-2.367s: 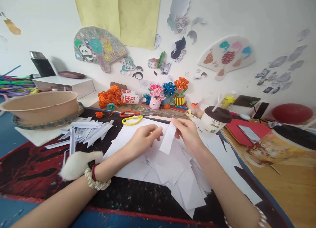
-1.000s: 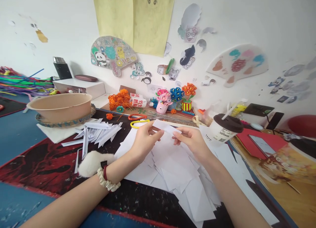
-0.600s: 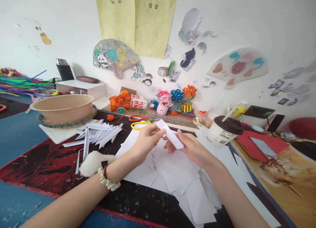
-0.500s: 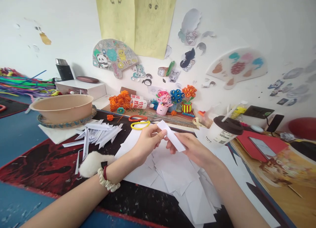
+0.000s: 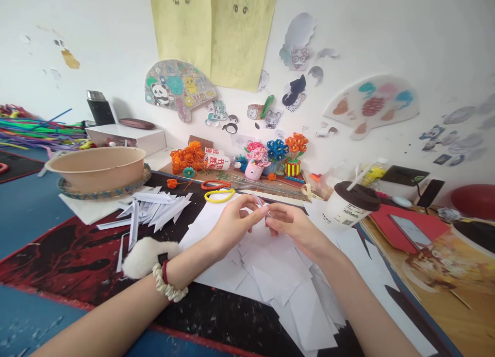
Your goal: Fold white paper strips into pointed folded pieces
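Note:
My left hand (image 5: pixel 234 223) and my right hand (image 5: pixel 296 225) meet over a heap of loose white paper pieces (image 5: pixel 278 274). Both pinch a narrow folded paper strip (image 5: pixel 257 198), now seen nearly edge-on; fingers hide most of it. On the left lies a pile of folded white paper strips (image 5: pixel 160 208). Just beyond my left hand are a yellow loop handle (image 5: pixel 219 200) and an orange loop handle (image 5: pixel 215 184), shaped like scissor grips. A fluffy white object (image 5: pixel 145 256) rests beside my left wrist.
A beige basin (image 5: pixel 96 169) stands at the left on a woven ring. To the right are a lidded white cup (image 5: pixel 350 210) with a straw and a phone (image 5: pixel 410 231) on red card. Pipe-cleaner flower pots (image 5: pixel 255 166) line the back, below the wall.
The strip has turned from showing its broad white face to nearly edge-on. My right hand has come in closer to my left, and the fingertips now meet around the paper.

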Action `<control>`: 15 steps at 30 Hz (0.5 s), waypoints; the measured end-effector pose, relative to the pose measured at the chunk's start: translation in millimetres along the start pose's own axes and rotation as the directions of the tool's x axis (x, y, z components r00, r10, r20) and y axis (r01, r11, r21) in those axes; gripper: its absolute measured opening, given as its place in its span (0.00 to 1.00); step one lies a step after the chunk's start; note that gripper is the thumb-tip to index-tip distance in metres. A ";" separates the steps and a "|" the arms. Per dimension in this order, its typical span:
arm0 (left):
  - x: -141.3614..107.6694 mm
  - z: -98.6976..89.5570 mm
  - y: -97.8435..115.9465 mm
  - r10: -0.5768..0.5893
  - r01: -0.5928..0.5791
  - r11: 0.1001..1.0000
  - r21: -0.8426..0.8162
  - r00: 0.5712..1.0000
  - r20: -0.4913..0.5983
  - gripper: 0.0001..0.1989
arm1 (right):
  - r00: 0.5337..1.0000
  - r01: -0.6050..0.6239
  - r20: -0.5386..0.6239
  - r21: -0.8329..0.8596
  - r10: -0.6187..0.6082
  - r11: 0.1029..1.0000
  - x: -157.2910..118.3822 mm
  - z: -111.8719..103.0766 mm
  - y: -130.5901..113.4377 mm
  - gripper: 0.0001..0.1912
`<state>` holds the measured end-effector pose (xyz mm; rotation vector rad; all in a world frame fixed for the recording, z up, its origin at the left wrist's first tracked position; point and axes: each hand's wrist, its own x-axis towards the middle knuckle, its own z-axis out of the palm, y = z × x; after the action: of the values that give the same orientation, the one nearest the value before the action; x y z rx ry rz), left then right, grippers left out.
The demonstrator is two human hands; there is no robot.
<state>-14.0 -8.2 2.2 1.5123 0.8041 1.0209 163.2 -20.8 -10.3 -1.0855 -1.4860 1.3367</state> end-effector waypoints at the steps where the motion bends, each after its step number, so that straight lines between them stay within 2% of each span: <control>1: -0.1 0.1 0.0 0.010 -0.010 1.000 0.002 1.000 0.004 0.14 | 1.000 -0.002 -0.011 0.002 0.002 1.000 0.1 0.2 -0.1 0.20; 7: 1.2 -1.1 -1.3 0.049 -0.048 0.999 -0.014 0.998 0.026 0.11 | 1.000 0.022 0.005 0.020 -0.022 1.000 -3.0 1.3 -6.1 0.18; 11: 1.1 0.9 -1.6 -0.013 0.013 0.999 0.043 1.000 -0.021 0.07 | 0.999 -0.010 -0.036 0.044 0.012 0.999 -4.1 2.4 -7.0 0.19; 15: 1.4 2.0 -3.2 -0.065 0.071 0.995 0.074 0.994 -0.087 0.04 | 0.999 -0.026 -0.031 0.052 0.027 0.998 -2.8 2.3 -4.9 0.16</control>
<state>-11.5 -7.2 -0.7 1.5042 0.9577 1.0185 161.5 -24.4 -5.7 -1.0916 -1.4112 1.3632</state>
